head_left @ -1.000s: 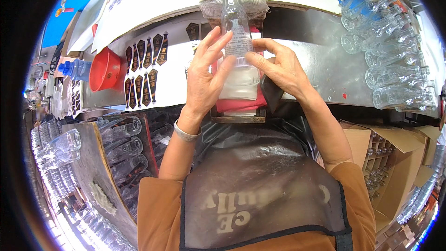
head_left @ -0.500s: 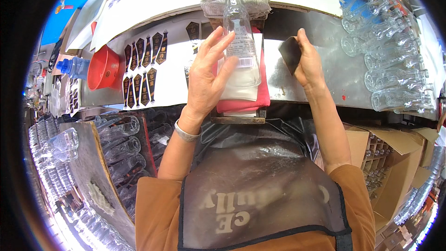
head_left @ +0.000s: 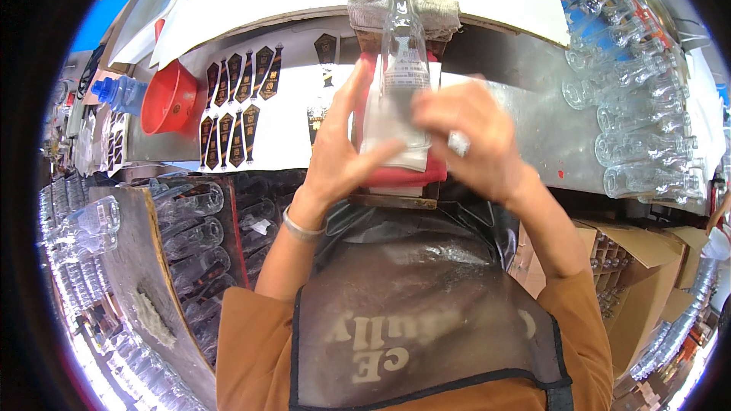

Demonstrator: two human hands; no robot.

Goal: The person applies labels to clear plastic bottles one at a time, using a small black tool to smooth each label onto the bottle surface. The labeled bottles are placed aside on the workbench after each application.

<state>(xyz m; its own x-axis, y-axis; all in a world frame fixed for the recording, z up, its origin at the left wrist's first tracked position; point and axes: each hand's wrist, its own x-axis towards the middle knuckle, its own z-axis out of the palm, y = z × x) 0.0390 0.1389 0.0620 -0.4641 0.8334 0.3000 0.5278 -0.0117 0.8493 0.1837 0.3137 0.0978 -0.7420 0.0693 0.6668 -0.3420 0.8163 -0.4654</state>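
Observation:
A clear glass bottle [head_left: 406,42] with a printed label lies on its side, neck away from me, on white and red cloths [head_left: 438,167] over a wooden stand [head_left: 392,202]. Its neck rests on a folded grey cloth [head_left: 442,14]. My left hand [head_left: 333,144] is beside the bottle's left side, fingers spread, thumb stretched toward its base. My right hand [head_left: 476,133] is over the bottle's lower half, smeared by motion. Its fingers are bent round a dark flat piece [head_left: 401,103], blurred against the glass. Whether that piece touches the bottle I cannot tell.
Left of the stand, black tie-shaped decals [head_left: 236,137] lie in rows on a white sheet. Beyond them stand a red bowl [head_left: 169,99] and a blue-capped plastic bottle [head_left: 122,93]. Clear bottles [head_left: 640,114] line the right; more fill a crate [head_left: 194,236] lower left. A divided carton [head_left: 640,274] stands lower right.
My right hand has swung left from beside the stand to over the bottle, with the dark flat piece. My left hand has dropped slightly from the bottle's side, its fingers still spread.

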